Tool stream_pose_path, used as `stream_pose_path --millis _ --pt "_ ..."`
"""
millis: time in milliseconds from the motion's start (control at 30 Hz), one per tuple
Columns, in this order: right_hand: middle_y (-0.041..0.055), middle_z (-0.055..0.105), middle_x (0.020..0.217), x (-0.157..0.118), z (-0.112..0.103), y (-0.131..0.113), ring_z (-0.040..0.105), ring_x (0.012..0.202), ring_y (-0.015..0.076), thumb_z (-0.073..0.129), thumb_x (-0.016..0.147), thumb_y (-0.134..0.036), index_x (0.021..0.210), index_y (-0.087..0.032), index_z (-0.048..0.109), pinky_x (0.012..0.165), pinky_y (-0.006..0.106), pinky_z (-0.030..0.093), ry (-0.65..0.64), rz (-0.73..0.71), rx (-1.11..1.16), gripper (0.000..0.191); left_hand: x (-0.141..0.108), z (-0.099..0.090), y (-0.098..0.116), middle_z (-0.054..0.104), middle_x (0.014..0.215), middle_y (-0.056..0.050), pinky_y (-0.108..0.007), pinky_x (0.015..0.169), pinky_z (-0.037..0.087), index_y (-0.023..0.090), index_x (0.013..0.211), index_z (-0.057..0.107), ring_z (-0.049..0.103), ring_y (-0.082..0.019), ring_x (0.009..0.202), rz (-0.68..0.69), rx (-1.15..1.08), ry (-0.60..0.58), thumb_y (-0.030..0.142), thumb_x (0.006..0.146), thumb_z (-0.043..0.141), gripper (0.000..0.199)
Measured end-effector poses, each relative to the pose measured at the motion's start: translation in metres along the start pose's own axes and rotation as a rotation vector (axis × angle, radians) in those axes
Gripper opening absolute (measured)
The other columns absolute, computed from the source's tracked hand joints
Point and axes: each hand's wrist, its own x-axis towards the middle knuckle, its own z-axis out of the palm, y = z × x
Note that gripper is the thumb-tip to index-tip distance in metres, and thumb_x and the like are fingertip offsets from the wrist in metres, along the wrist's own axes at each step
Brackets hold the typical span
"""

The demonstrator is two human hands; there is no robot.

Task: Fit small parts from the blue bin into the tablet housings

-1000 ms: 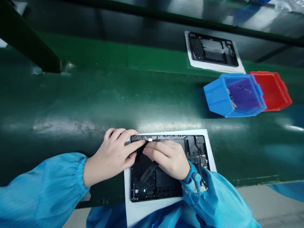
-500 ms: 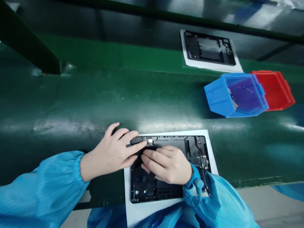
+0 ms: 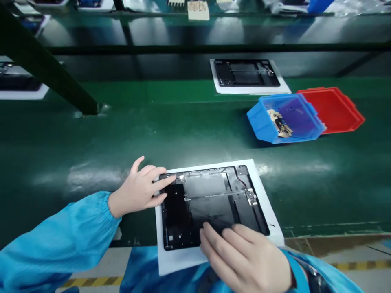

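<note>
A black tablet housing [image 3: 210, 207] lies open side up on a white sheet [image 3: 179, 260], showing a ribbon cable, a small circuit board [image 3: 251, 197] and a dark red wire inside. My left hand [image 3: 139, 189] rests at its upper left corner, fingers spread, with the index fingertip on a small part by the top edge. Over the lower right of the housing is my right hand [image 3: 247, 254], slightly blurred. Its fingers are loosely stretched and a little apart, and I make out nothing in them. The right thumb is hidden.
A blue bin [image 3: 265, 124] holding small parts stands against a red bin [image 3: 332, 110] at right. Behind them another tablet housing [image 3: 247, 73] lies on white backing. A green post [image 3: 65, 83] rises at left. A shelf with loose items crosses the back.
My right hand has moved from the upper left of the housing down and right, towards me, uncovering its inside. My left hand stays at the corner. The camera view has tilted up.
</note>
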Motion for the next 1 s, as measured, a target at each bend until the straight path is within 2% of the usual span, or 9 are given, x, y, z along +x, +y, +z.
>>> stream_pose_path --millis 100,200,367,500,767,833,900,967,1000 --pt "0.0118 0.071 0.089 -0.021 -0.008 0.005 0.054 0.058 0.0165 0.046 0.082 -0.016 0.090 -0.012 0.068 0.048 0.030 0.038 -0.031 0.031 -0.055 0.024 -0.003 -0.002 0.007 0.061 0.112 -0.008 -0.062 0.103 0.017 0.029 0.122 0.055 0.056 -0.024 0.095 -0.027 0.068 0.003 0.032 0.086 0.047 0.037" --pt "0.0112 0.070 0.090 -0.030 -0.012 0.009 0.053 0.058 0.0156 0.045 0.083 -0.016 0.090 -0.013 0.068 0.049 0.029 0.038 -0.023 0.008 -0.084 0.024 0.002 -0.002 0.011 0.059 0.117 -0.008 -0.063 0.104 0.012 0.026 0.115 0.059 0.053 -0.027 0.105 -0.043 0.065 -0.003 0.032 0.085 0.047 0.033" --pt "0.0117 0.070 0.089 -0.021 -0.017 0.009 0.051 0.056 0.0146 0.052 0.082 -0.020 0.089 -0.012 0.068 0.047 0.029 0.035 0.039 -0.068 -0.078 0.019 0.017 0.001 0.013 0.049 0.134 -0.008 -0.063 0.104 0.012 0.030 0.125 0.053 0.045 -0.029 0.118 -0.031 -0.015 -0.017 0.031 0.084 0.049 0.041" --pt "0.0111 0.071 0.087 -0.017 -0.020 0.007 0.052 0.056 0.0149 0.055 0.080 -0.020 0.086 -0.012 0.068 0.045 0.029 0.034 0.055 -0.099 -0.058 0.017 0.021 0.002 0.010 0.050 0.133 -0.006 -0.064 0.102 0.011 0.035 0.114 0.061 0.044 -0.029 0.119 -0.011 0.031 0.026 0.036 0.085 0.051 0.031" --pt "0.0109 0.071 0.086 -0.035 -0.017 0.020 0.053 0.055 0.0147 0.047 0.084 -0.017 0.087 -0.013 0.068 0.045 0.029 0.036 0.069 -0.071 -0.076 0.021 0.024 -0.007 0.007 0.058 0.125 -0.004 -0.060 0.107 -0.001 0.030 0.110 0.061 0.049 -0.025 0.114 0.175 0.109 0.071 0.040 0.089 0.050 0.026" --pt "0.0101 0.072 0.085 -0.038 -0.016 0.029 0.053 0.053 0.0149 0.044 0.086 -0.015 0.086 -0.013 0.067 0.045 0.030 0.036 0.100 -0.073 -0.069 0.024 0.038 -0.012 0.010 0.058 0.123 -0.004 -0.058 0.107 0.008 0.027 0.099 0.063 0.049 -0.025 0.114 0.137 0.036 0.071 0.041 0.089 0.048 0.023" --pt "0.0082 0.073 0.084 -0.039 -0.017 0.041 0.055 0.054 0.0154 0.041 0.088 -0.012 0.085 -0.014 0.067 0.047 0.030 0.038 0.143 -0.073 -0.068 0.027 0.057 -0.014 0.014 0.059 0.116 -0.006 -0.049 0.103 0.028 0.021 0.087 0.062 0.051 -0.023 0.109 -0.017 -0.070 0.023 0.038 0.091 0.045 0.025" --pt "0.0065 0.074 0.083 -0.040 -0.017 0.053 0.058 0.056 0.0158 0.037 0.089 -0.009 0.084 -0.015 0.067 0.050 0.031 0.041 0.171 -0.066 -0.087 0.031 0.078 -0.013 0.020 0.059 0.106 -0.009 -0.036 0.087 0.044 0.016 0.088 0.058 0.056 -0.021 0.098 -0.180 -0.148 -0.084 0.036 0.091 0.045 0.024" --pt "0.0057 0.074 0.082 -0.042 -0.016 0.060 0.059 0.056 0.0156 0.034 0.090 -0.007 0.084 -0.015 0.067 0.052 0.031 0.042 0.186 -0.068 -0.105 0.034 0.088 -0.011 0.023 0.059 0.101 -0.010 -0.033 0.078 0.047 0.015 0.094 0.055 0.058 -0.021 0.091 -0.217 -0.161 -0.145 0.038 0.090 0.046 0.025"
